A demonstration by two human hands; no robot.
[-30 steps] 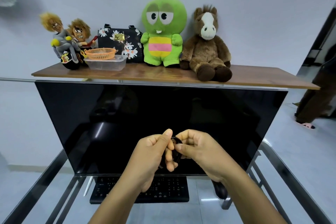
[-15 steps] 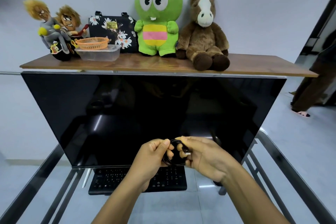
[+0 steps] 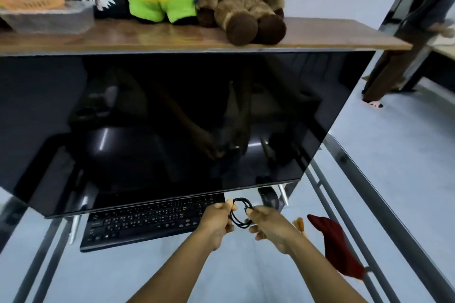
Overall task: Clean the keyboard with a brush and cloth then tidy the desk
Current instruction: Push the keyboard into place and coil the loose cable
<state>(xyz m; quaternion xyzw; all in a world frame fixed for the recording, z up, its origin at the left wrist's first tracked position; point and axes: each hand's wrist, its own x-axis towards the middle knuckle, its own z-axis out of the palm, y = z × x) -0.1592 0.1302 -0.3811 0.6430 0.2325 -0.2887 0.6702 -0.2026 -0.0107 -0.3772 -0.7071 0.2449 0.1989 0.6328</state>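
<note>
Both hands are raised just above the glass surface [image 3: 152,275], each pinching one side of a small coil of black cable [image 3: 240,213]. The left hand [image 3: 218,222] is closed around the coil's left edge between thumb and fingers; the right hand [image 3: 269,225] grips the right edge at the fingertips, the remaining fingers curled under. The coil hangs between them, clear of the surface.

The keyboard [image 3: 147,220] lies flat just left of the left hand and slightly beyond it, its rear edge tucked under the lower edge of the dark monitor [image 3: 172,118]. A dark red cloth [image 3: 337,246] lies crumpled just right of the right forearm, near the surface's metal rail. A small tan object beside it, at the right wrist, may be the brush handle; too little shows to confirm. A dark mouse [image 3: 268,198] sits just beyond the right hand.

Assessment of handling: the cable appears light, limp and springy, and will likely unwind if either pinch loosens; it is best held across all loops at once. The keyboard looks rigid and light, best lifted by both short ends, never by the keys. The cloth is soft and may be gathered anywhere.
</note>
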